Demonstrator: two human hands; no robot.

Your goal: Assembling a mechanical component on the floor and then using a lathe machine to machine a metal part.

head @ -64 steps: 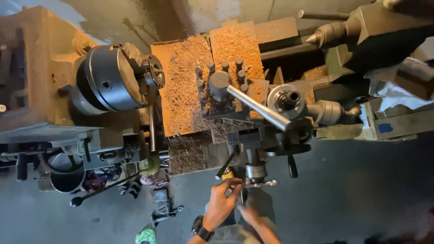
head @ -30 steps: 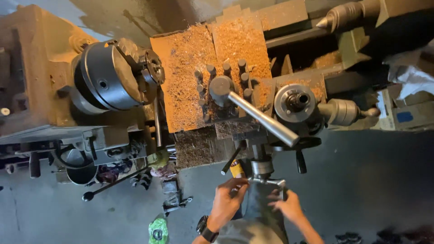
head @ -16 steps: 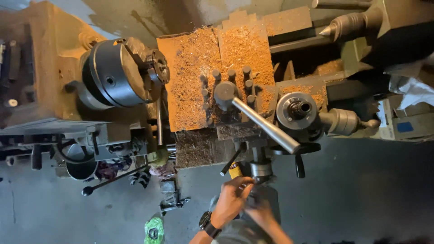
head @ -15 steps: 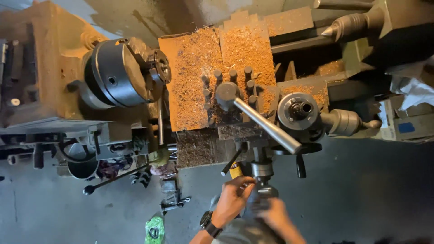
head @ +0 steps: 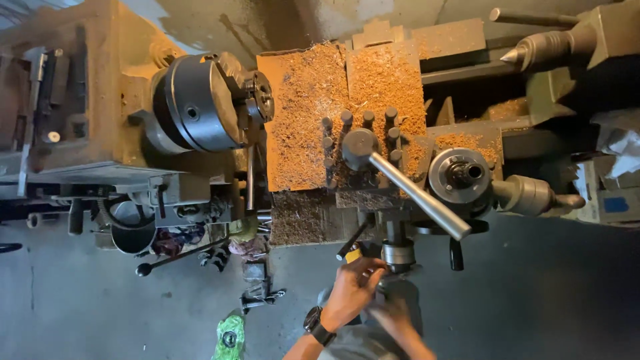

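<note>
Steel, dark and round, the lathe chuck (head: 193,103) sits in the upper left of the frame. Right of it, a bed of orange-brown metal shavings (head: 340,107) covers the carriage. At centre stands the tool post with its long bright steel lever (head: 417,195) slanting down to the right. Directly below, the small grey cross-slide handwheel (head: 398,255) points its axis down the frame, toward the person. The left hand (head: 352,291) closes its fingers around the handwheel's lower edge from the lower left. The right hand (head: 393,315), blurred, lies just below it; whether it grips anything cannot be told.
</note>
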